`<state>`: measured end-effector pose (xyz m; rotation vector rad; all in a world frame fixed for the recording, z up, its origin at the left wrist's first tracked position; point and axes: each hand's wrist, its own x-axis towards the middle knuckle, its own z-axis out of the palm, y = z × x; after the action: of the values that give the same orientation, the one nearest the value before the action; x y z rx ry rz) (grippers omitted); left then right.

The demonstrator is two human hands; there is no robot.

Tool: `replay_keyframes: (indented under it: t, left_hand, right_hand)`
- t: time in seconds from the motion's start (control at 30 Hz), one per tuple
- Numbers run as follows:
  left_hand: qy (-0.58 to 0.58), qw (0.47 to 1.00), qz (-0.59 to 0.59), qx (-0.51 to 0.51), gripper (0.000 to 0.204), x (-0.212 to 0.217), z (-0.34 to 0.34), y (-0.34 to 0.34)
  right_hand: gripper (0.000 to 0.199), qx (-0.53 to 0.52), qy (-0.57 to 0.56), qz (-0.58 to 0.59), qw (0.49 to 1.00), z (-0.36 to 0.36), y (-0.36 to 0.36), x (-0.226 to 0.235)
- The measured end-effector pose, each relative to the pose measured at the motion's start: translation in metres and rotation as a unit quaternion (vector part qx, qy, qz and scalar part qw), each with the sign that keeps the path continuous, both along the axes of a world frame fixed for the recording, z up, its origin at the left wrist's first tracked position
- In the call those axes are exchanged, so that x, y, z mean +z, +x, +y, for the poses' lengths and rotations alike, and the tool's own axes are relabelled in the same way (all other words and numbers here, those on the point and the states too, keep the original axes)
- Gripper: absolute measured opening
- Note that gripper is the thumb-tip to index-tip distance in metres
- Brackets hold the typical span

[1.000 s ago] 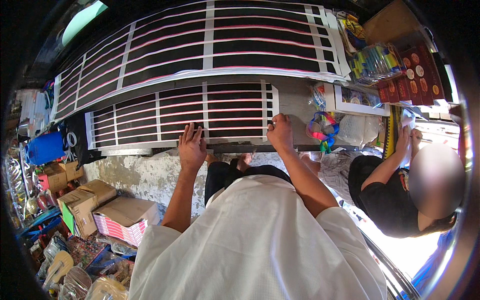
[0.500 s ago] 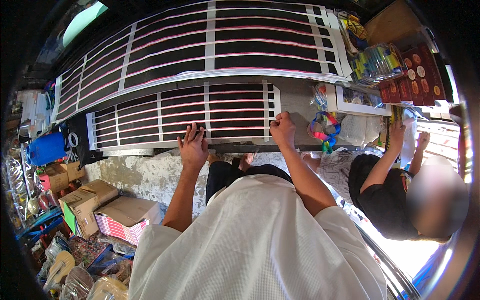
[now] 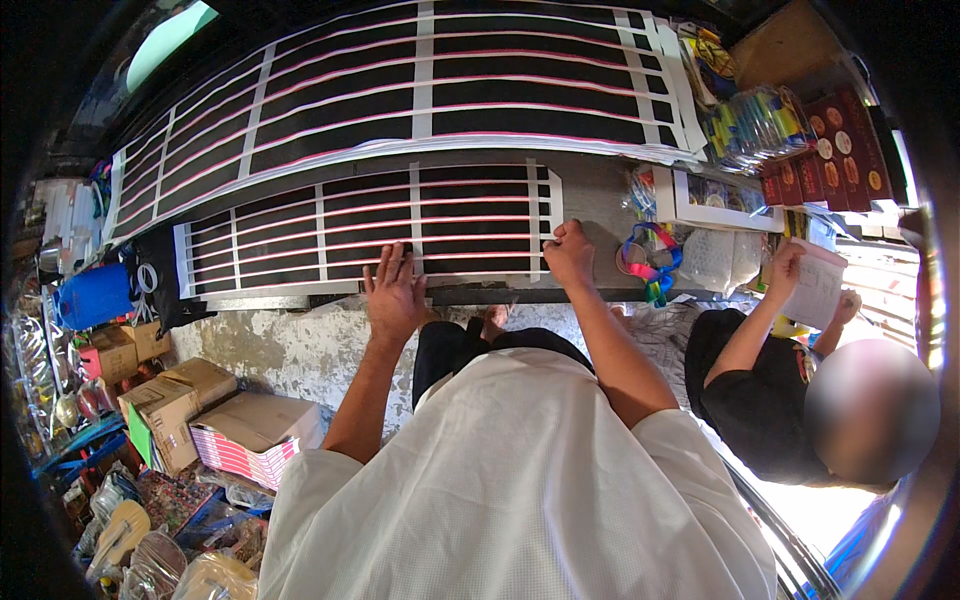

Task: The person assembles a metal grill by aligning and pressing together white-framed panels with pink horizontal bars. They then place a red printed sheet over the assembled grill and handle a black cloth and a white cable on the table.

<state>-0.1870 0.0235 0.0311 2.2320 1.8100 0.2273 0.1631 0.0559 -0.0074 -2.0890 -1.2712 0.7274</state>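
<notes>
A long printed sheet (image 3: pixel 468 212), black with white and pink stripes, lies along the near side of the table. My left hand (image 3: pixel 396 292) rests on its near edge, left of the middle, with fingers stretched out flat. At the sheet's right end my right hand (image 3: pixel 570 255) is closed, fingers curled over the white margin; anything inside them is hidden. Behind lies a larger stack of similar striped sheets (image 3: pixel 432 148), and neither hand touches it.
On the right are a rainbow-coloured ribbon (image 3: pixel 652 262), a white box frame (image 3: pixel 715 205), plastic-wrapped packs (image 3: pixel 760 130) and red boxes (image 3: pixel 838 150). A co-worker (image 3: pixel 760 390) in black sits there with a white paper (image 3: pixel 815 285). Cardboard boxes (image 3: pixel 250 420) stand at lower left.
My left hand has slid slightly right and flattened, its fingers straighter. My right hand stays nearly where it was. The co-worker has raised a white paper into view.
</notes>
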Motion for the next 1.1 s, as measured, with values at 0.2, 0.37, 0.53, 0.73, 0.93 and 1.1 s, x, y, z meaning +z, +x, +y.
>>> replay_keyframes:
  t: [0.2, 0.37, 0.53, 0.73, 0.93, 1.1]
  left_hand:
    - [0.014, 0.994, -0.058, -0.096, 0.052, 0.004, 0.001, 0.021]
    - [-0.008, 0.993, -0.073, -0.09, 0.052, 0.007, 0.007, 0.025]
    - [-0.003, 0.991, -0.086, -0.105, 0.056, 0.011, 0.01, 0.025]
    - [-0.026, 0.988, -0.063, -0.136, 0.066, 0.013, 0.012, 0.031]
    - [-0.043, 0.989, -0.059, -0.125, 0.067, 0.015, 0.012, 0.037]
    - [-0.05, 0.99, -0.061, -0.118, 0.066, 0.018, 0.011, 0.037]
  right_hand:
    - [0.031, 0.014, -0.016, -0.01, 1.0, 0.001, 0.004, -0.002]
    - [0.031, 0.012, -0.024, 0.002, 1.0, 0.0, 0.006, -0.002]
    - [0.032, 0.002, -0.035, 0.014, 0.999, 0.001, 0.005, -0.004]
    - [0.031, 0.004, -0.032, 0.014, 0.999, 0.0, 0.005, -0.002]
    - [0.028, 0.003, -0.021, 0.023, 1.0, 0.0, 0.003, 0.006]
    - [0.028, 0.009, -0.009, 0.01, 1.0, -0.001, 0.002, 0.009]
